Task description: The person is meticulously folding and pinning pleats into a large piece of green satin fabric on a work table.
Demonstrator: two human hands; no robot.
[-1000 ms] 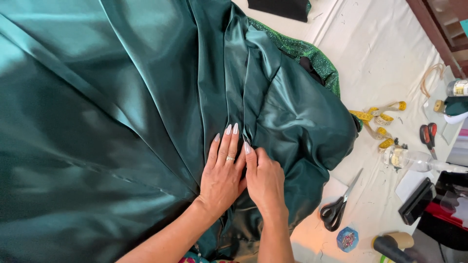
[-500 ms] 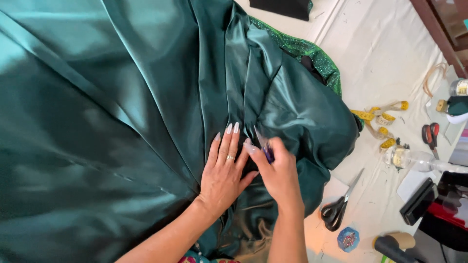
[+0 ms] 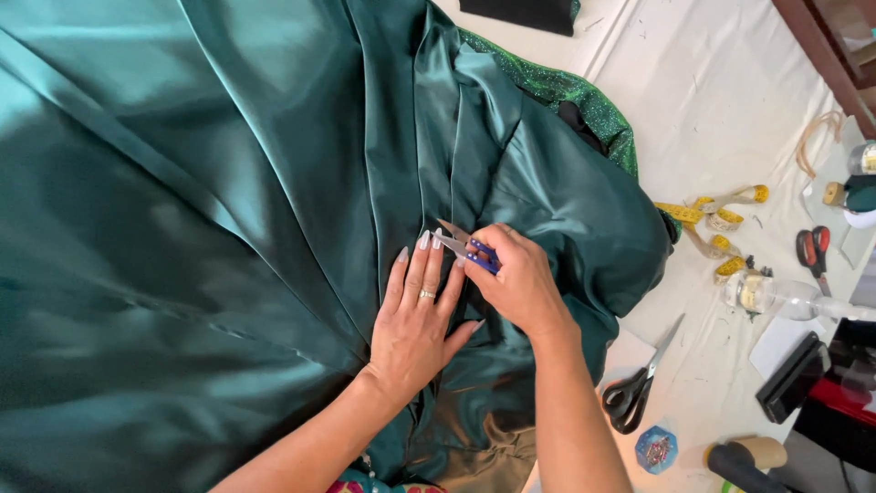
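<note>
A large dark green satin fabric (image 3: 228,228) covers most of the table in folds. My left hand (image 3: 418,319) lies flat on it near a seam, fingers spread, a ring on one finger. My right hand (image 3: 520,278) grips small blue-handled thread snips (image 3: 464,245), their blades pointing left over the fabric just above my left fingertips. A green glittery fabric edge (image 3: 566,91) shows under the satin at the upper right.
On the white table cover to the right lie black-handled scissors (image 3: 634,388), a yellow measuring tape (image 3: 716,224), a clear plastic bottle (image 3: 776,294), red-handled scissors (image 3: 812,251), a blue pin holder (image 3: 655,449) and a black case (image 3: 792,376).
My right hand lifted off the fabric, now holds the thread snips and has shifted up and right with the blades at the seam. My left hand stays flat.
</note>
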